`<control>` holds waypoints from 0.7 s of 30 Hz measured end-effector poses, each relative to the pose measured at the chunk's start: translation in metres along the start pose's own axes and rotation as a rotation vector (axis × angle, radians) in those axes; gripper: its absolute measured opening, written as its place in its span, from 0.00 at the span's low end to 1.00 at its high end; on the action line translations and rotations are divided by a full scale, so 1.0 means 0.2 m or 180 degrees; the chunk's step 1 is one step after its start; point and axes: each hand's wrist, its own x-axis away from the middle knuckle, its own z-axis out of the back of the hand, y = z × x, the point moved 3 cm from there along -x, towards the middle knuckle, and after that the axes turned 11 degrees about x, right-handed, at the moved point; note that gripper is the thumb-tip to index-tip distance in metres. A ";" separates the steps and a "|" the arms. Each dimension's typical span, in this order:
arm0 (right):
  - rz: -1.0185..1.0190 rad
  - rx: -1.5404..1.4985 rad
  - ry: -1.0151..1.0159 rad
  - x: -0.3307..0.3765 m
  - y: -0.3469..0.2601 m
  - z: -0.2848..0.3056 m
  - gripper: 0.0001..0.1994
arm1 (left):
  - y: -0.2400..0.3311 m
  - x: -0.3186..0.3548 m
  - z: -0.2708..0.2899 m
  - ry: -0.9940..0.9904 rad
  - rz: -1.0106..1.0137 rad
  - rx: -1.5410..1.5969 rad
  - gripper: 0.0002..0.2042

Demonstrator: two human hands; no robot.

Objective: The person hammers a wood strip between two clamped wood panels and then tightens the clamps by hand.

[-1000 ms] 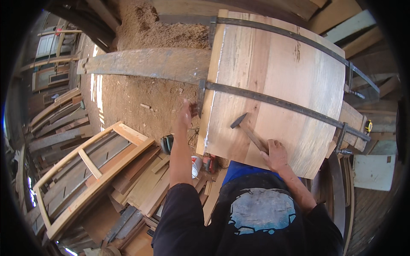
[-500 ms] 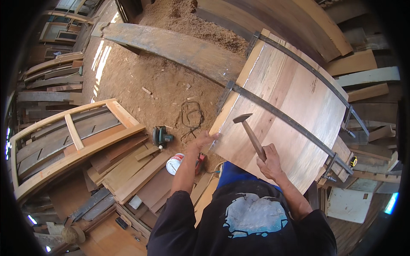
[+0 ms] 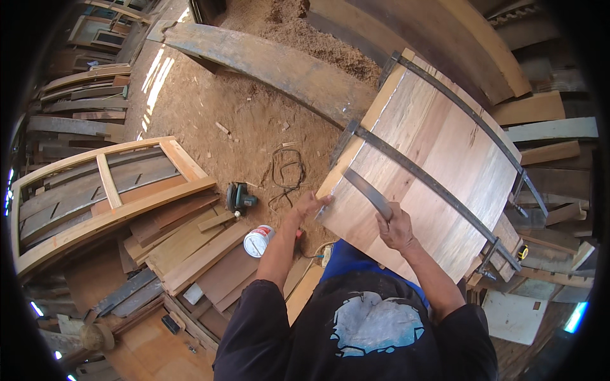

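A pale wooden panel (image 3: 438, 136) of joined boards lies tilted in front of me, with a lighter wood strip (image 3: 383, 105) along its far-left edge. Two long metal bar clamps, a nearer one (image 3: 424, 174) and a farther one (image 3: 445, 84), span the panel. My right hand (image 3: 396, 227) is wrapped round the handle of a hammer (image 3: 370, 194) over the panel's near part; motion smears the hammer's head near the strip. At the near-left corner my left hand (image 3: 310, 204) grips the panel's edge, its thumb side on top and the other fingers partly hidden.
A green circular saw (image 3: 239, 200), a white can (image 3: 258, 241) and a loop of black cord (image 3: 287, 170) sit left of the panel. A wooden frame (image 3: 109, 181) rests on stacked boards. A long plank (image 3: 267, 70) reaches the panel's far side, by sawdust.
The hammer's head has swung down and left toward the strip along the panel's edge. My left hand keeps its place at the corner. The whole view has shifted slightly.
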 end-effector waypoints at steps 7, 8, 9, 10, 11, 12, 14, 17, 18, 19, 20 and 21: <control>-0.1318 0.1184 -0.1792 -0.01 0.07 -0.07 0.18 | 0.00 0.04 -0.02 -0.0071 0.0403 -0.0166 0.25; -0.1291 0.1183 -0.1784 -0.07 0.00 -0.03 0.18 | 0.01 0.04 -0.01 -0.0034 0.0410 -0.0261 0.24; -0.1107 0.0696 -0.1427 -0.14 -0.12 0.04 0.18 | 0.01 0.05 0.01 -0.0010 0.0407 -0.0256 0.24; -0.0947 0.0225 -0.1074 -0.16 -0.19 0.08 0.17 | 0.03 0.06 0.00 -0.0070 0.0269 -0.0097 0.24; -0.0954 0.0222 -0.1088 -0.16 -0.20 0.06 0.17 | 0.04 0.08 -0.01 -0.0124 0.0134 0.0063 0.23; -0.0391 -0.0022 -0.0523 -0.17 -0.22 0.07 0.16 | 0.04 0.09 -0.02 -0.0119 0.0150 0.0072 0.23; -0.0237 -0.0589 -0.0324 -0.04 -0.05 0.01 0.15 | 0.18 0.13 -0.07 -0.0107 0.0320 -0.0175 0.23; -0.1450 0.1592 -0.2393 0.11 0.22 -0.13 0.18 | 0.04 0.03 -0.04 -0.0265 0.0120 0.0166 0.24; -0.1628 0.1602 -0.2626 0.11 0.20 -0.12 0.19 | 0.02 0.01 -0.03 -0.0273 0.0128 0.0169 0.24; -0.1597 0.1604 -0.2588 0.03 0.19 -0.13 0.19 | 0.07 -0.02 0.00 -0.0267 0.0115 0.0207 0.23; -0.1591 0.1568 -0.2526 0.03 0.15 -0.12 0.19 | 0.01 0.00 -0.02 -0.0296 0.0219 0.0289 0.23; -0.1586 0.1533 -0.2461 0.06 0.12 -0.11 0.18 | -0.05 0.04 -0.04 -0.0315 0.0293 0.0318 0.23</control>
